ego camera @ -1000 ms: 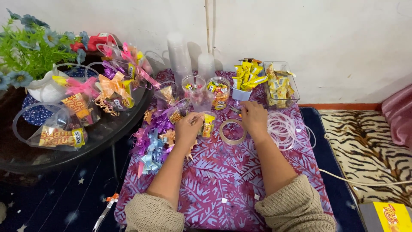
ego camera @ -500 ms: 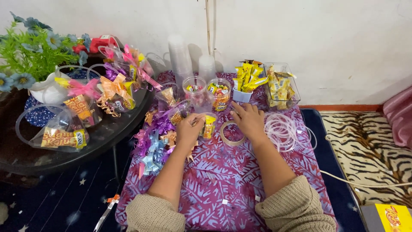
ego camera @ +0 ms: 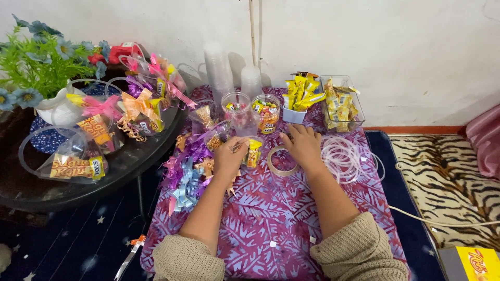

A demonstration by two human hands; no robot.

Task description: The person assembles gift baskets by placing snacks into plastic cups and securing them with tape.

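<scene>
Left hand [ego camera: 229, 156] curled around small yellow snack packet [ego camera: 253, 154], just left of tape roll [ego camera: 282, 161] on purple patterned cloth [ego camera: 271, 213]. Right hand [ego camera: 303, 147] flat, fingers loose, resting on roll's right edge, grasping nothing. Ribbon bows [ego camera: 188, 174] heaped left of roll; clear plastic rings [ego camera: 344, 157] right of it; 2 clear cups of sweets [ego camera: 251, 112] behind it

Left: round dark surface [ego camera: 130, 166] bearing ribboned snack cups [ego camera: 138, 112] and a white pot of flowers [ego camera: 39, 67].
Back wall: stacked clear cups [ego camera: 217, 70], yellow sweets in a tub [ego camera: 344, 104].
Right: coiled clear rings [ego camera: 344, 156], tiger-striped rug [ego camera: 453, 177].
Centre-left: ribbon bows [ego camera: 187, 177].
</scene>
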